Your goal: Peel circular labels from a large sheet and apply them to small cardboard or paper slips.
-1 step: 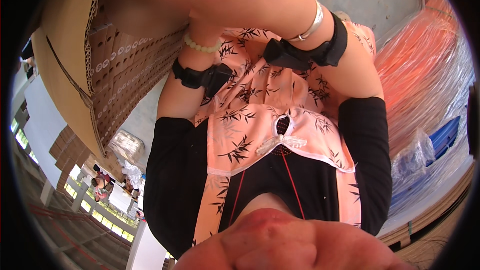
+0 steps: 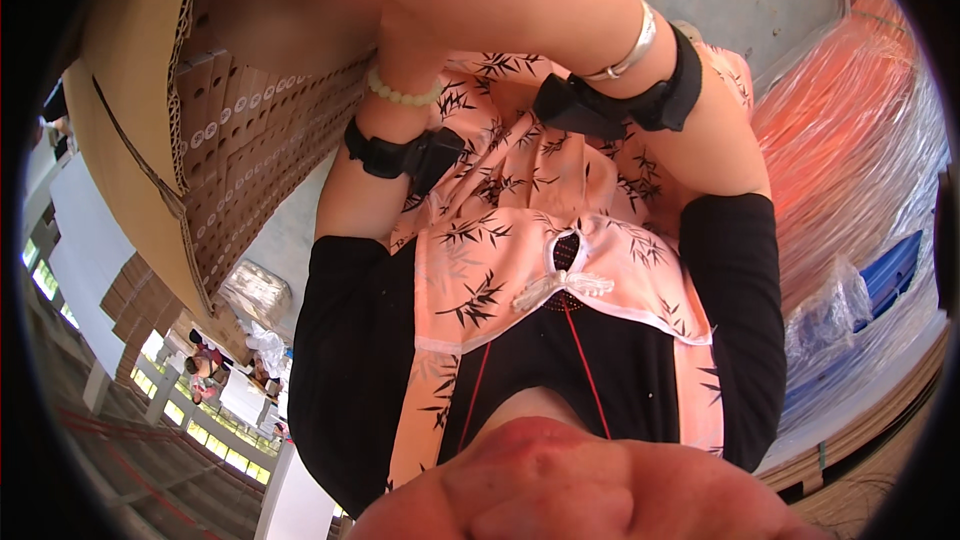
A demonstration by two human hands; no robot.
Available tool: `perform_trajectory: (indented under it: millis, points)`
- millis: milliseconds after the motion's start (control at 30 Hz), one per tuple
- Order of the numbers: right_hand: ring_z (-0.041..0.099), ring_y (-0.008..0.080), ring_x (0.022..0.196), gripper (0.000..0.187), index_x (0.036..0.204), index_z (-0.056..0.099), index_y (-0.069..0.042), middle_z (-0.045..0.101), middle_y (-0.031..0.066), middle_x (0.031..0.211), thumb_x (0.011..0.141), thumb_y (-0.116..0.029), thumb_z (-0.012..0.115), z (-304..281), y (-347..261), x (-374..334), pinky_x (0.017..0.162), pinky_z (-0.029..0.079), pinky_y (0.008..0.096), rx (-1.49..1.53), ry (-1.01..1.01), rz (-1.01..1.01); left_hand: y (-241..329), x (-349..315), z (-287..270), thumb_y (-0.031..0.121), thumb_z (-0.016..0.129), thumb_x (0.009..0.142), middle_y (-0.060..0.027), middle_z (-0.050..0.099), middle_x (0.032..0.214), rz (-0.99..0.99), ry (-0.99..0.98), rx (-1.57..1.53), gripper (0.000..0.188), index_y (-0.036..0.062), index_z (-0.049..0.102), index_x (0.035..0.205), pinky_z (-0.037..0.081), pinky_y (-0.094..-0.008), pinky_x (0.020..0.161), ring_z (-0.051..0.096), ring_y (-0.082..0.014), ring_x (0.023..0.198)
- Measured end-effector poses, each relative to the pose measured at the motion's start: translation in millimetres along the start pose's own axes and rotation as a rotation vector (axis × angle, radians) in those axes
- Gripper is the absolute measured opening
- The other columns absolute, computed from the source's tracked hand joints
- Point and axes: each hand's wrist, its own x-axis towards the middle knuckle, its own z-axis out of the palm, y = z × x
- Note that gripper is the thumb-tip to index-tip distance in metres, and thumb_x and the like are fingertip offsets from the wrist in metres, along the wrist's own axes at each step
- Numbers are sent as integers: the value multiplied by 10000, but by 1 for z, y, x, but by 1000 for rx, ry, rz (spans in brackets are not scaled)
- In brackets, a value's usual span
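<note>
Looking at two blurred hands, upper left of frame, just above brown cartons in rows slanting down-left. Can't tell whether apart or clamped, tbh.

The carton lies left of the apron, the plastic film right.

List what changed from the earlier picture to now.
The right forearm, with its silver metal bangle and wide black strap, has shifted slightly right. Any grip change can't be told: that area is blurred. The left forearm, tan corrugated cardboard and orange plastic-wrapped bundle look unmoved.
</note>
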Motion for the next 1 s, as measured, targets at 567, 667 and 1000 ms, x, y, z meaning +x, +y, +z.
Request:
perform_trajectory:
  millis: [567,667,1000]
  points:
    - [652,327,750,196,959,677,15,674,183,824,784,-72,666,-58,41,-35,699,522,375,574,-550,599,35,-14,31,91,620,940,-99,670,1004,237,12,80,209,-50,637,1093,501,-319,883,630,-168,953]
    - [654,320,755,166,930,679,18,677,185,837,785,-61,664,-56,39,-32,698,522,373,520,-666,674,34,-15,28,85,656,928,-78,668,980,245,42,93,216,-55,639,1092,500,-299,864,622,-146,932]
    - [635,336,770,49,807,635,-4,637,156,774,761,-22,630,-49,32,-39,703,523,396,490,-454,446,39,-25,38,108,731,897,-46,698,937,211,112,456,204,-25,692,1046,486,-239,756,621,-103,842]
